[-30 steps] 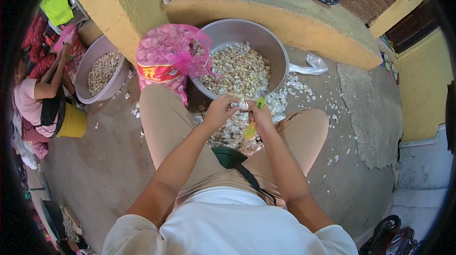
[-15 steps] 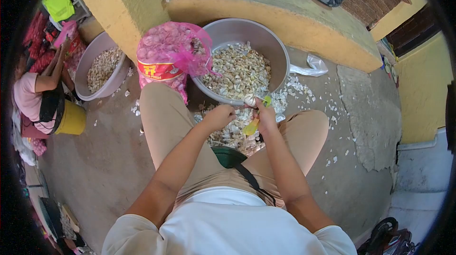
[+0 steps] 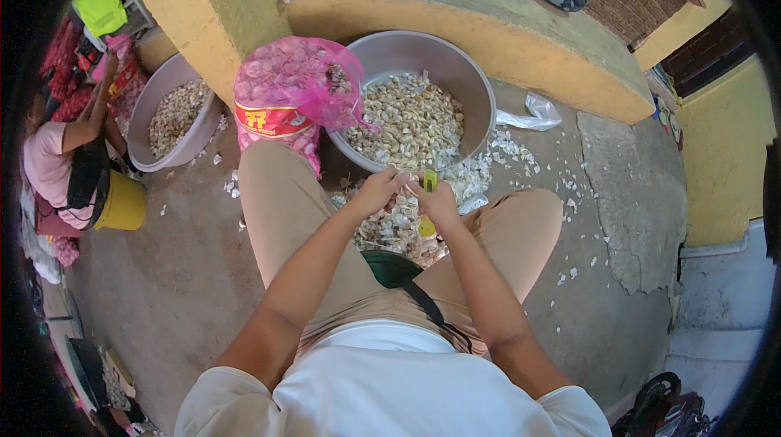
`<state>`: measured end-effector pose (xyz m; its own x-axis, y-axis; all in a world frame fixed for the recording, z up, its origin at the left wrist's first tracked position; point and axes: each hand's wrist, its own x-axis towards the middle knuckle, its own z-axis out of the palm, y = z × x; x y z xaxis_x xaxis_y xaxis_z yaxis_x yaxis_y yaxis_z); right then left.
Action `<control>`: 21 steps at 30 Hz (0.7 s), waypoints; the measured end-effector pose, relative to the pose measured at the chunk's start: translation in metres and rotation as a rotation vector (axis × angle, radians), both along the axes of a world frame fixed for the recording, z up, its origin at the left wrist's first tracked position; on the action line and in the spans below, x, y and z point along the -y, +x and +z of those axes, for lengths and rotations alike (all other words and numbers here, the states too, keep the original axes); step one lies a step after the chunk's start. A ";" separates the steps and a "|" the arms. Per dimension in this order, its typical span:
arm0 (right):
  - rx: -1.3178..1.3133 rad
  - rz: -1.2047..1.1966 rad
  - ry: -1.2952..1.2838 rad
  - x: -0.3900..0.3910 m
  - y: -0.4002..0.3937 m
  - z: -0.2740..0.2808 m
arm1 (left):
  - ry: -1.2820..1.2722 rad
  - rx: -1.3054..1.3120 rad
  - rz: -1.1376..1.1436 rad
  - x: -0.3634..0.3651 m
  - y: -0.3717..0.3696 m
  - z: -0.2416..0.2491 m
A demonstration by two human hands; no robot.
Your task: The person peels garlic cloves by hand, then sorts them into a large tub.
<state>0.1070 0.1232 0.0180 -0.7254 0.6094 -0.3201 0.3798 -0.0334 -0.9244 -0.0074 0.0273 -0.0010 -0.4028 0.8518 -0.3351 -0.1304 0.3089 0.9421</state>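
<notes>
While the large gray basin (image 3: 390, 58) of garlic cloves (image 3: 415, 120) stands in front of me, the pink net bag (image 3: 281, 71) sits just beside it, and loose peels (image 3: 390, 231) lie on its near side. Both of my hands have just come together over the peels, so I judge that the fingers of both can now work at one spot. Those of my right hand (image 3: 440, 201) close on a yellow-green tool (image 3: 429, 181); those of my left hand (image 3: 378, 191) curl in against them, and I cannot tell whether they grip anything. Earlier, the hands were apart and a white garlic bulb showed plainly at my right fingertips; now I can't make it out, and it may be hidden between my fingers.
</notes>
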 end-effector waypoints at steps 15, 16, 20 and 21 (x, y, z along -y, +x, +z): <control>-0.108 0.045 -0.125 -0.002 0.002 0.011 | 0.132 -0.255 -0.028 0.007 0.001 0.020; -0.129 0.063 -0.143 -0.003 0.003 0.010 | 0.126 -0.231 -0.049 0.007 0.000 0.017; -0.163 0.006 -0.194 0.004 0.004 0.018 | 0.171 -0.269 -0.130 0.009 -0.003 0.014; -0.155 0.005 -0.246 0.004 0.005 0.020 | 0.168 -0.376 -0.137 0.008 -0.003 0.016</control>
<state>0.1122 0.1191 0.0377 -0.7800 0.5236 -0.3426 0.2353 -0.2618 -0.9360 -0.0102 0.0188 0.0150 -0.3496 0.9361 -0.0388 0.2633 0.1380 0.9548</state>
